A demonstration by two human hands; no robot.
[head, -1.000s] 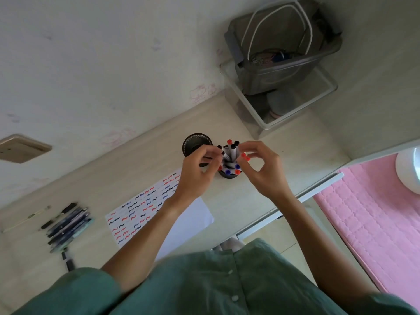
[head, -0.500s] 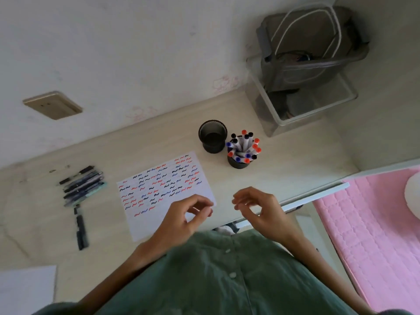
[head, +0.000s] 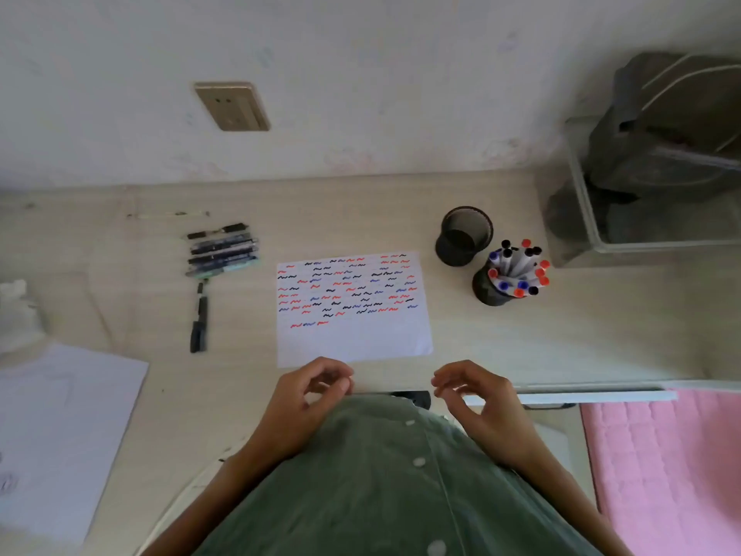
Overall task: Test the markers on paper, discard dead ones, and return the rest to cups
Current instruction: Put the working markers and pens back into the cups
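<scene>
Looking down over the desk [head: 501, 347], I see both hands held near its front edge, just above my green shirt [head: 385, 487]. The left hand [head: 308, 399] has its fingers loosely curled with nothing in them, and the right hand [head: 477, 399] is the same, relaxed and holding nothing. Neither touches the test paper [head: 353, 339], which lies flat just beyond the fingertips, its upper part covered in red, blue and black squiggles.

To the right of the paper stand two dark mesh cups, just beside each other. The far cup [head: 465, 236] looks hollow; I cannot tell if anything sits at its bottom. The near cup [head: 491, 292] is packed with markers [head: 517, 270], caps up in red, blue and black.

Left of the paper lies a row of dark pens [head: 222, 252] side by side, with one more dark pen [head: 199, 319] lying apart, pointing toward me. A second white sheet [head: 60, 427] lies at the desk's left edge. Beyond the cups, a clear bin [head: 581, 218] holds a grey bag [head: 673, 126]. A wall socket plate [head: 232, 106] sits above the desk, and pink bedding [head: 665, 467] shows at lower right.
</scene>
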